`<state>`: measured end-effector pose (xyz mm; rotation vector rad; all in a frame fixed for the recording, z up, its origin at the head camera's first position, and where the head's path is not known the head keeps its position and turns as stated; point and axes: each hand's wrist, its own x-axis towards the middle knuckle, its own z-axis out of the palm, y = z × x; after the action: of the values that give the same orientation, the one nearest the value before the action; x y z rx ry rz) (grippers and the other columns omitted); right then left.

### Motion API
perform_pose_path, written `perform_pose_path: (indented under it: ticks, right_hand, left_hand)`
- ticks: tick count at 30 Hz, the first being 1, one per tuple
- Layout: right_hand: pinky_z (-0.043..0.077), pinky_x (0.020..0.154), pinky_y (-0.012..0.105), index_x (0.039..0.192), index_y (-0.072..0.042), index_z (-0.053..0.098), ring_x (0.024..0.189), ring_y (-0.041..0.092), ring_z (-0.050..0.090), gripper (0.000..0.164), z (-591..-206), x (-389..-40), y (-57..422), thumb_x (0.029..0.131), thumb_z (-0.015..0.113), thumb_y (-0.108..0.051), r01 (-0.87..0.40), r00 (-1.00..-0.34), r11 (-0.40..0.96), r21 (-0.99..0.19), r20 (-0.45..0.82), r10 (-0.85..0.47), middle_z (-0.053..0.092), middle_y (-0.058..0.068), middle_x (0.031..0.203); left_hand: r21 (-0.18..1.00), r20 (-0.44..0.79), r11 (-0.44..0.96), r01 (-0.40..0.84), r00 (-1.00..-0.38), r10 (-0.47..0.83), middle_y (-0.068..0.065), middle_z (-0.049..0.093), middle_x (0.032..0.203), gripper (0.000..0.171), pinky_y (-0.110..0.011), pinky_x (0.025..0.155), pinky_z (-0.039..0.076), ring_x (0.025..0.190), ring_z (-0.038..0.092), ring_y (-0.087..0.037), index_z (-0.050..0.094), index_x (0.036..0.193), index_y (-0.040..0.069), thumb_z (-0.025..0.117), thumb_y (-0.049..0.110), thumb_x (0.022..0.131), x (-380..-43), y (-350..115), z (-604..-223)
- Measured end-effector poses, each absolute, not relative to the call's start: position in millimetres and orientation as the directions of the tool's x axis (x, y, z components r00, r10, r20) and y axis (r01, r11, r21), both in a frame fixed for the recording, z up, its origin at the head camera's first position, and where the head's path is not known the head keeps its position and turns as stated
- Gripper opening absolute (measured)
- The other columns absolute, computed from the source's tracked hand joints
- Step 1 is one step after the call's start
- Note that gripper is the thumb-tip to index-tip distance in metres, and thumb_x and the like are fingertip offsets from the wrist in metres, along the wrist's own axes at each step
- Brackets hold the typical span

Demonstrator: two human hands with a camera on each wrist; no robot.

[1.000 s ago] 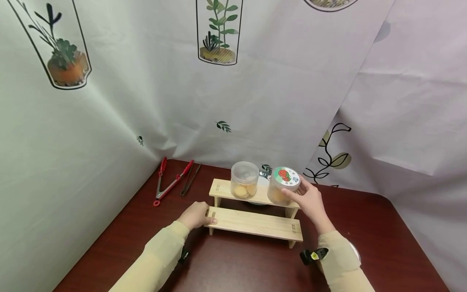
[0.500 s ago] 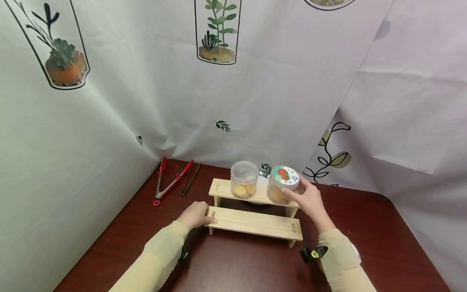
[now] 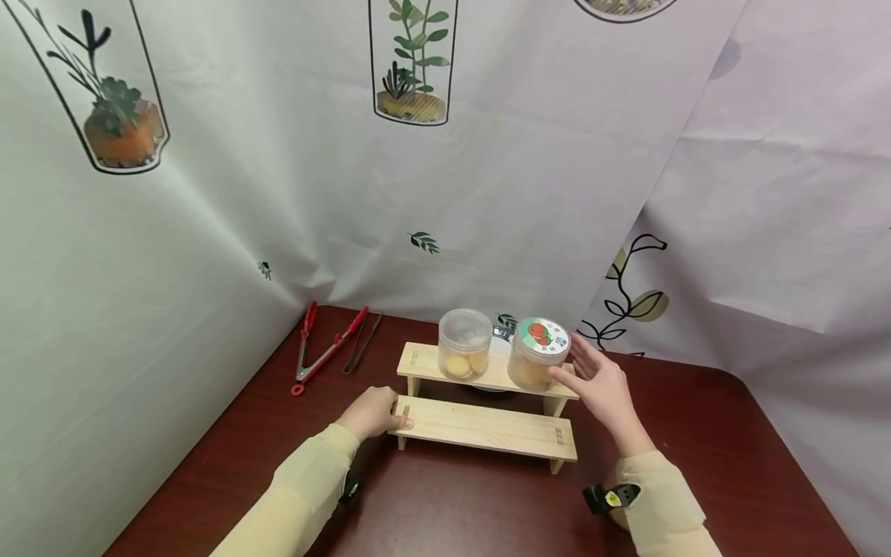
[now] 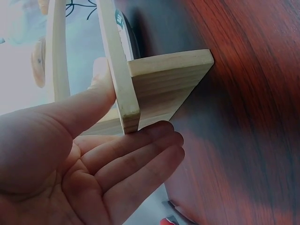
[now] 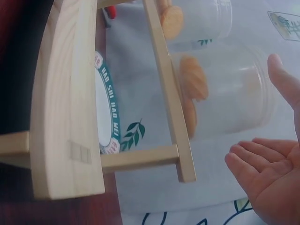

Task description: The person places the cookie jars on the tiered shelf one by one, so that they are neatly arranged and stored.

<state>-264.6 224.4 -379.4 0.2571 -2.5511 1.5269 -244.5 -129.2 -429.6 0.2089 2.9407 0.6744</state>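
We pinch the wooden shelf (image 3: 480, 427) with our left hand (image 3: 371, 412), while our right hand (image 3: 604, 389), fingers released, is beside the lidded jar (image 3: 534, 367); placing seems done, so withdrawing should follow.

Your head view shows soft, even light across the wall (image 3: 348, 178), tinted green at left and lilac at right; a pale sheen lies low on the table (image 3: 459, 510), and small lettering on the jar (image 3: 536, 356) blurs. In your left wrist view, glare bleaches the upper left corner while shadow dulls the table beyond your left hand (image 4: 89, 164). Your right wrist view is dimmer and hazy: the jar looks milky and the shelf (image 5: 68, 103) bows.
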Motion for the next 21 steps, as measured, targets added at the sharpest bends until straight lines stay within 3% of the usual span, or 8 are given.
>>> perform_pose_path:
  ticks: [8, 16, 21]
  right_hand:
    - [0.038, 0.098, 0.03, 0.146, -0.004, 0.032, 0.133, 0.029, 0.04, 0.084, -382, -256, 240, 0.081, 0.076, -0.034, -0.219, -0.973, 0.516, -0.828, 0.227, -0.049, 0.038, 0.017, 0.147]
    - [0.04, 0.091, 0.014, 0.147, -0.007, 0.031, 0.131, 0.03, 0.042, 0.082, -389, -239, 261, 0.083, 0.074, -0.035, -0.181, -0.978, 0.561, -0.807, 0.208, -0.017, 0.04, 0.016, 0.146]
    - [0.039, 0.089, 0.012, 0.148, -0.007, 0.029, 0.131, 0.032, 0.04, 0.082, -391, -229, 273, 0.084, 0.072, -0.036, -0.162, -0.982, 0.581, -0.797, 0.191, -0.012, 0.038, 0.017, 0.147]
  left_hand:
    - [0.432, -0.086, 0.897, 0.099, -0.985, 0.15, 0.0, 0.051, 0.061, 0.028, -0.027, 0.056, 0.036, 0.058, 0.044, -0.014, 0.065, 0.078, 0.004, 0.078, 0.029, 0.077, -245, -131, -429]
    - [0.426, -0.088, 0.898, 0.109, -0.983, 0.161, 0.0, 0.051, 0.061, 0.027, -0.027, 0.057, 0.037, 0.058, 0.043, -0.014, 0.064, 0.077, 0.005, 0.078, 0.029, 0.078, -244, -130, -429]
    - [0.428, -0.085, 0.897, 0.11, -0.983, 0.161, -0.001, 0.05, 0.06, 0.028, -0.027, 0.056, 0.036, 0.057, 0.043, -0.014, 0.063, 0.076, 0.005, 0.078, 0.028, 0.078, -243, -129, -428]
